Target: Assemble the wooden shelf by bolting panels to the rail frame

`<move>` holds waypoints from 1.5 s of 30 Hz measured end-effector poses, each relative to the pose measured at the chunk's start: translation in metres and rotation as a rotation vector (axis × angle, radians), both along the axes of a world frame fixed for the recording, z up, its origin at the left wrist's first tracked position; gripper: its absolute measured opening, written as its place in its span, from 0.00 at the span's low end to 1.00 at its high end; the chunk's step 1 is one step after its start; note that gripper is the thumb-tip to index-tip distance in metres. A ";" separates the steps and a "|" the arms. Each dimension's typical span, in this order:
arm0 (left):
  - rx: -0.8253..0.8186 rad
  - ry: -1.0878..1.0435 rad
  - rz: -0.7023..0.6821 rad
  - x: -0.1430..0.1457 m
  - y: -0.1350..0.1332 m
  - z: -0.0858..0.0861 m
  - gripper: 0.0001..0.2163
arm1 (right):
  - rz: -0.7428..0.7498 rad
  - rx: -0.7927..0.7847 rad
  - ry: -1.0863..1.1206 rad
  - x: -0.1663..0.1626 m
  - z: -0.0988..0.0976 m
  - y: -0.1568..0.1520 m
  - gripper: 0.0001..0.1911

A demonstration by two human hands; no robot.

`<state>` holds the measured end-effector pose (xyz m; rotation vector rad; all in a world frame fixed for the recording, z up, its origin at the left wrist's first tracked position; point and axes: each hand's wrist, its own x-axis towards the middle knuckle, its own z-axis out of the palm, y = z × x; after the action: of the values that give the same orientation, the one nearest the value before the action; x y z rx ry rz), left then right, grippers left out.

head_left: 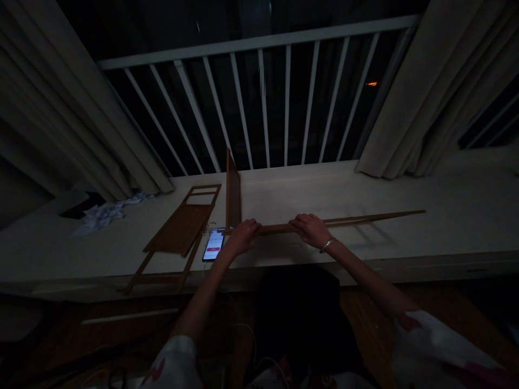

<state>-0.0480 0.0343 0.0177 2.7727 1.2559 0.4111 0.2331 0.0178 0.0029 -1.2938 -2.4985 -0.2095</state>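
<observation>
Both of my hands grip a long brown wooden frame [278,229], seen nearly edge-on above the pale window ledge [413,237]. My left hand [246,236] is closed around its left part, and my right hand [311,229], below which a bracelet shows, is closed near its middle. Thin bars of the frame stretch off to the right. By its left end an upright wooden panel [233,192] stands on the ledge; whether they are joined I cannot tell. Further left lies a wooden panel with legs [178,229]. A lit phone [213,247] rests close to my left hand.
White railing [259,43] runs behind the ledge, with curtains [409,108] at both sides. Crumpled papers [101,216] lie at the far left. A pale strip [130,316] and a thin cable [247,327] are low down. The scene is dim.
</observation>
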 end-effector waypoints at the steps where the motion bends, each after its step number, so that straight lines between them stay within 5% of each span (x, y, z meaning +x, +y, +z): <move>1: -0.004 -0.002 -0.002 0.001 0.006 0.002 0.14 | -0.006 -0.007 -0.006 0.000 0.003 0.006 0.15; 18: -0.090 0.011 -0.017 0.002 0.088 0.020 0.12 | -0.039 -0.075 0.035 0.008 0.022 0.073 0.18; 45: -0.128 0.015 -0.034 0.002 0.126 0.027 0.14 | -0.072 -0.083 0.042 0.009 0.020 0.112 0.21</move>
<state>-0.0458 0.1606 0.0448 2.6908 1.1915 0.2970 0.2422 0.1297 0.0230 -1.4076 -2.4509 -0.0954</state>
